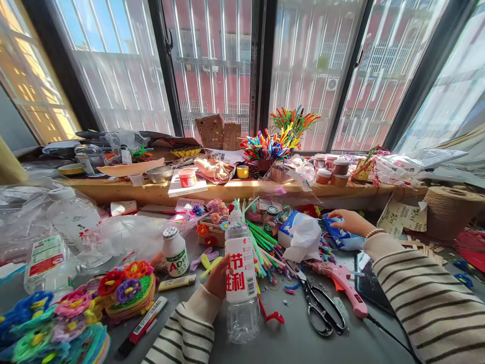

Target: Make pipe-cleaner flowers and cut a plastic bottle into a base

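Step looks like steadying plus reaching: left hand (217, 279) has fingers wrapped on the upright plastic bottle (240, 268), front-centre of the grey table (286, 341); right hand (353, 222) curves loosely at the blue packet (341, 238), can't tell if gripping. Next move likely calls for a clear lift past tissue (303, 235) and glue gun (346, 285). Bare room: table front, between bottle and scissors (322, 308); sill edge (261, 191) bounds the back.

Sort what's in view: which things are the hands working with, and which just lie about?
With the hands:
clear bottle, held in the left grip
blue packet, at the right grip; contact unclear

Lying about:
scissors
glue gun
white bottle
twine roll
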Available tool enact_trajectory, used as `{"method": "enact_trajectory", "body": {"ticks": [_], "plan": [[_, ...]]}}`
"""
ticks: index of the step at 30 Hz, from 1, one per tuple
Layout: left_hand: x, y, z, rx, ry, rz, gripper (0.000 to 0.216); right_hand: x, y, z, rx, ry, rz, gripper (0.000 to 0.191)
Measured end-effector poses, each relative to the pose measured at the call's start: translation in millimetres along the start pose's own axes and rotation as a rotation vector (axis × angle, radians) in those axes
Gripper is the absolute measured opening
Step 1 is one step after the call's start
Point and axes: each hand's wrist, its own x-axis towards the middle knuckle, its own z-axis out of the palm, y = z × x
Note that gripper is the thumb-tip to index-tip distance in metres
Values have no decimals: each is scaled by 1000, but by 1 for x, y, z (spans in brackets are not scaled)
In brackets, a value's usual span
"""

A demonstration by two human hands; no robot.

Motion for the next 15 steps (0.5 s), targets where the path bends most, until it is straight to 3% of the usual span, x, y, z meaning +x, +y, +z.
{"method": "enact_trajectory", "body": {"ticks": [4,8,11,15], "plan": [[0,0,0,8,10,-12,46,-17,30,23,-117,25,163,28],[0,0,1,11,28,-17,46,-27,43,43,-152,74,205,10],[0,0,4,28,30,-4,48,-27,54,30,-153,157,258,13],[0,0,6,26,22,19,49,-31,70,-18,-157,367,344,10]]}}
